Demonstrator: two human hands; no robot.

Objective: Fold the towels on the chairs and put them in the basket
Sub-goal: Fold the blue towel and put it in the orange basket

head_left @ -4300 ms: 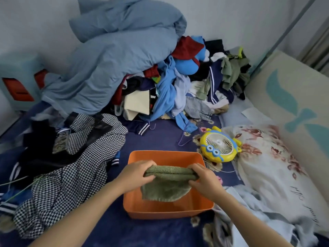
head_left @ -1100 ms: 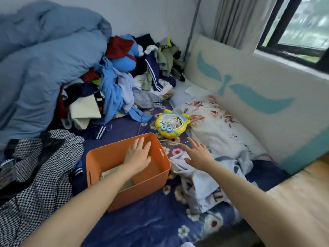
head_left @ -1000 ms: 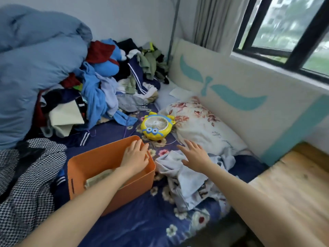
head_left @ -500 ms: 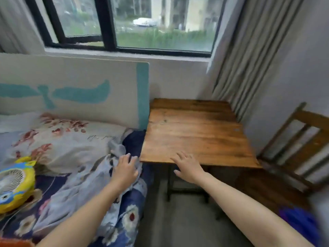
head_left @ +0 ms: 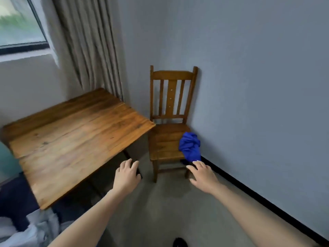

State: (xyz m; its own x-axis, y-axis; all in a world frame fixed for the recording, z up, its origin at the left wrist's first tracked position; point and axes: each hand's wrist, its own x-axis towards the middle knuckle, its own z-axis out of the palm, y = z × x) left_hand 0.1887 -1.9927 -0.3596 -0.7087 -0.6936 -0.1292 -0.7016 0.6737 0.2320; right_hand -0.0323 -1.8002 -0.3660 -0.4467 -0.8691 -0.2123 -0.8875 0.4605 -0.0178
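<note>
Retrieval of a towel from the chair appears to be the step in hand. A wooden table (head_left: 76,139) stands just left of the wooden chair (head_left: 165,138). A crumpled blue towel (head_left: 189,146) lies on the chair's right front corner, spilling over the edge. Both hands reach toward the chair empty, fingers loosely spread: the left hand (head_left: 127,175) by its left front leg, the right hand (head_left: 203,175) just below the towel. The next move likely calls for pinching the towel and lifting it.
</note>
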